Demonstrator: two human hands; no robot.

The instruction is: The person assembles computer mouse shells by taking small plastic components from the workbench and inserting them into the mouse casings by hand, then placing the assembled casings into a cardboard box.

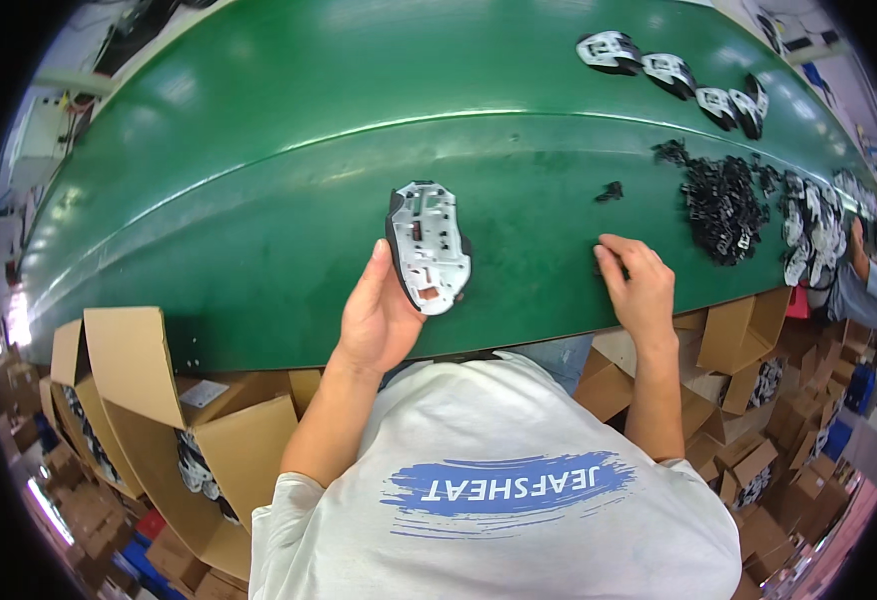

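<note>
My left hand (378,316) grips a white and black plastic shell (438,246), shaped like a computer mouse cover, by its lower left side. Its hollow inner face, with ribs, posts and cut-outs, is turned up toward me. My right hand (640,285) hovers over the green table to the right, apart from the shell. Its thumb and forefinger are pinched together; what is between them, if anything, is too small to make out. A few loose black plastic parts (610,191) lie just beyond that hand, and a heap of small black parts (725,207) is further right.
Several white and black shells (668,74) lie in a row on the far right of the green table (289,230). More shells (812,228) are grouped beside the heap, near another person's arm (860,250). Open cardboard boxes (134,365) holding shells stand below the table's near edge.
</note>
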